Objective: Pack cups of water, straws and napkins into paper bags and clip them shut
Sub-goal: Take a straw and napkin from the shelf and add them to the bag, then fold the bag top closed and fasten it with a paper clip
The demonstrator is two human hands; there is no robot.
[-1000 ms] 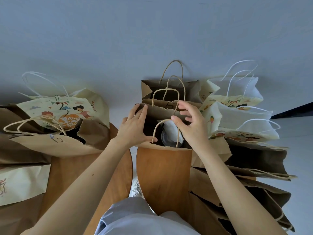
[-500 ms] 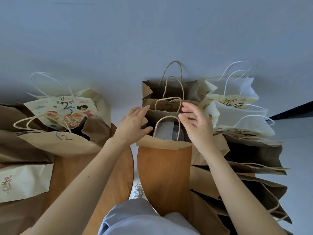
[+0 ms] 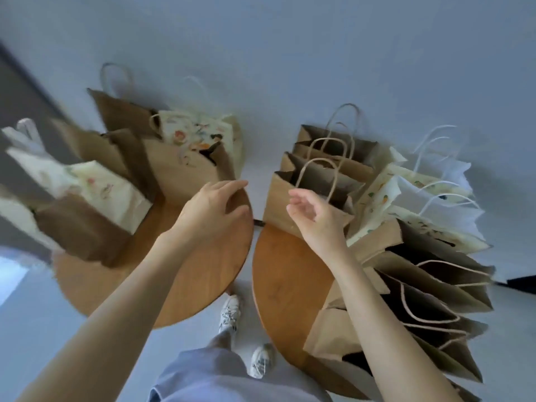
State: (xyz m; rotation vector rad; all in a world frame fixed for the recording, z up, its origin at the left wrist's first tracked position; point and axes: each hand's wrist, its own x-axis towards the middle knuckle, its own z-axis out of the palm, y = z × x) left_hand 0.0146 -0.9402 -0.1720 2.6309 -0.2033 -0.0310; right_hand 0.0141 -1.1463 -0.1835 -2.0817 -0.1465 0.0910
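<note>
A brown paper bag (image 3: 282,207) with twisted handles stands at the far edge of the right round wooden table (image 3: 284,282), with two more brown bags behind it. My right hand (image 3: 314,219) hovers in front of that bag with its fingers loosely curled, holding nothing. My left hand (image 3: 213,208) is stretched flat over the far rim of the left round wooden table (image 3: 203,274), fingers straight, near a brown bag (image 3: 179,172) that stands there. No cup, straw, napkin or clip is visible.
Several brown and printed cream bags (image 3: 95,190) crowd the left table. White-handled printed bags (image 3: 420,198) and flattened brown bags (image 3: 420,300) lie along the right table's right side. A narrow gap of floor with my shoes (image 3: 230,313) separates the tables.
Both hands have let go of the front brown bag's mouth. My left hand has swung left over the other table, and my view has turned left and pulled back. The image is motion-blurred.
</note>
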